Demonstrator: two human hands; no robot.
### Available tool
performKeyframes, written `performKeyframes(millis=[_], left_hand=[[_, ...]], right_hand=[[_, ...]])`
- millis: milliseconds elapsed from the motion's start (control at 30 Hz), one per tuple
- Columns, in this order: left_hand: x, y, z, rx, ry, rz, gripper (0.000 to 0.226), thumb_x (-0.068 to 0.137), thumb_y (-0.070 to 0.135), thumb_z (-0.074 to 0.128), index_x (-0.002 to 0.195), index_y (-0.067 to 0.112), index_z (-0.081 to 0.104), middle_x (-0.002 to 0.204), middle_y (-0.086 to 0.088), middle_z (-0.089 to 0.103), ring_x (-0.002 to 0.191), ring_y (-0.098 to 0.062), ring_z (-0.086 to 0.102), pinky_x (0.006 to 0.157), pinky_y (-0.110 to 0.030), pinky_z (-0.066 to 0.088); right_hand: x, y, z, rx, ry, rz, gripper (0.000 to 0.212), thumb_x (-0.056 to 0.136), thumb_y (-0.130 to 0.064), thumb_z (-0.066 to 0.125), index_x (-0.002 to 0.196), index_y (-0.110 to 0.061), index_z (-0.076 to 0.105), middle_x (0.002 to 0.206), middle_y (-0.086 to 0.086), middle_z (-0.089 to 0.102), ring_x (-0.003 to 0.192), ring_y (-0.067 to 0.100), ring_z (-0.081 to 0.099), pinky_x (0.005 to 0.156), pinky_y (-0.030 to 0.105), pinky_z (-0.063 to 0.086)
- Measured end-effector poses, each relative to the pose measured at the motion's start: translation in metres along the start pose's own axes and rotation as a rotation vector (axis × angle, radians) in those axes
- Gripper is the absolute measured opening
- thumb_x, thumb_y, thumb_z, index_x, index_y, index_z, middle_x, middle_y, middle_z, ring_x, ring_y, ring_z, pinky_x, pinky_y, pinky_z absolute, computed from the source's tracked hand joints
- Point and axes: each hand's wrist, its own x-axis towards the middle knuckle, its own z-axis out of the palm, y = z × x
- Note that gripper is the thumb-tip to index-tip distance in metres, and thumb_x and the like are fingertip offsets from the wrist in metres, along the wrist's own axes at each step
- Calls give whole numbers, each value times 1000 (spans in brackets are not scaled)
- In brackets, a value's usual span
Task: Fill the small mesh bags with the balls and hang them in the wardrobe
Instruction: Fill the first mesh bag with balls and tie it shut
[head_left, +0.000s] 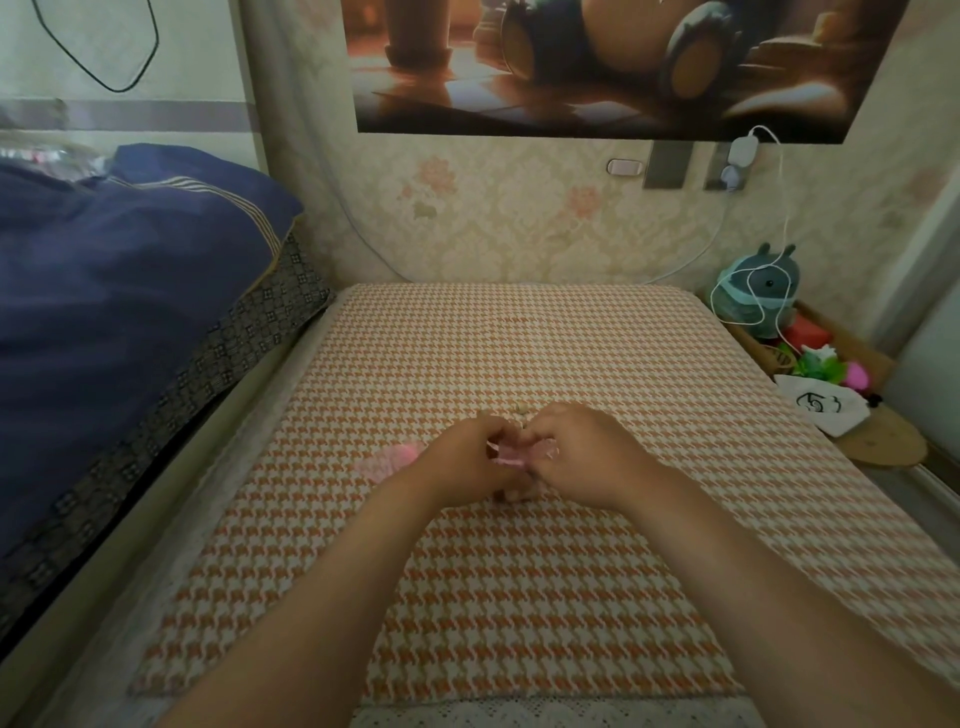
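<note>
While both forearms reach forward over the houndstooth cloth (519, 597), the left hand (460, 460) and the right hand (579, 457) meet at the middle of the surface, knuckles up and nearly touching. The fingers of both hands are curled inward and pinch a small pink mesh bag (506, 460). Only a short pink strip of it shows in the gap between the hands, and the rest is hidden beneath them. The bag is held low, at or just above the cloth; contact with the cloth cannot be confirmed.

Pale rounded shapes (519, 414) show just beyond the fingertips, and another shows under the near edge of the hands. Whether these are balls cannot be told.

A second pink mesh bag (389, 460) lies flat on the cloth just beside the left hand, on its left. It is blurred and its contents are not readable.

Surroundings noted:
- A navy blue pillow (130, 270) is piled on the raised bed to the left.
- A large poster (597, 62) is on the floral wallpaper ahead.
- A white charger (743, 150) is plugged in below the poster, and its cable trails down to the right.
- A teal plush toy (763, 291) stands in the right corner.
- A white pouch (823, 408) with a black drawing lies near the toy, off the cloth's right edge
</note>
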Motion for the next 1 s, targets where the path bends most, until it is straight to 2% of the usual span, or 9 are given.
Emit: performKeyframes(millis=[100, 200, 300, 400, 467, 600, 767, 867, 1000], left_hand=[[-1, 3, 2, -47, -6, -3, 41, 72, 23, 85, 108, 21, 65, 99, 5, 69, 87, -12, 65, 74, -24, 53], [-1, 3, 1, -20, 22, 2, 38, 72, 26, 84, 106, 24, 67, 87, 7, 68, 75, -9, 61, 67, -25, 50], [-1, 4, 0, -13, 25, 10, 36, 73, 26, 84, 106, 25, 68, 97, 4, 70, 84, -11, 65, 74, -28, 55], [-4, 7, -1, 2, 8, 7, 35, 73, 25, 84, 104, 26, 68, 101, 8, 67, 86, -8, 65, 69, -18, 52], [-5, 9, -1, 23, 11, 14, 35, 74, 25, 83, 105, 26, 68, 102, 9, 67, 87, -10, 65, 70, -18, 52], [-7, 8, -3, 97, 55, 42, 30, 82, 24, 77, 111, 23, 70, 105, 8, 68, 77, -3, 59, 66, -14, 47], [-11, 10, -9, 110, 62, 22, 38, 77, 29, 82, 112, 25, 68, 103, 11, 67, 87, -10, 65, 81, -33, 58], [-18, 14, -12, 71, 58, 42, 50, 75, 29, 83, 118, 36, 58, 106, 12, 64, 89, -7, 64, 76, -30, 59], [-23, 21, -16, 165, 68, 85, 23, 80, 29, 79, 101, 30, 70, 98, 16, 68, 85, -4, 65, 78, -26, 56]], right_hand=[[-3, -3, -3, 35, -60, -25, 24, 97, -36, 58, 112, -36, 77, 119, -10, 68, 114, 15, 61, 95, 40, 52], [-5, -3, -7, 26, 4, 4, 23, 95, -35, 61, 112, -35, 76, 114, -13, 68, 107, 12, 61, 92, 37, 52], [-7, -1, -10, -55, 40, 12, 18, 91, -38, 65, 106, -35, 75, 107, -13, 68, 101, 13, 61, 90, 37, 51], [-7, -3, -8, -105, -50, 14, 21, 92, -41, 59, 99, -35, 78, 101, -10, 70, 96, 15, 63, 89, 40, 52], [-6, -5, -7, -85, -76, 30, 23, 92, -42, 57, 100, -36, 78, 99, -10, 71, 93, 15, 65, 84, 40, 55], [-8, -6, -14, -98, 9, 23, 17, 92, -44, 63, 101, -35, 75, 104, -12, 68, 95, 13, 62, 82, 33, 51], [-10, -5, -13, -111, -92, 41, 16, 94, -37, 65, 103, -36, 77, 112, -12, 71, 100, 14, 65, 85, 35, 55], [-9, -7, -13, -71, -74, 30, 16, 96, -34, 64, 105, -33, 78, 106, -12, 71, 92, 12, 65, 81, 34, 55], [-10, -7, -20, -34, -12, 19, 13, 93, -37, 65, 98, -33, 76, 95, -15, 70, 85, 10, 64, 74, 34, 55]])
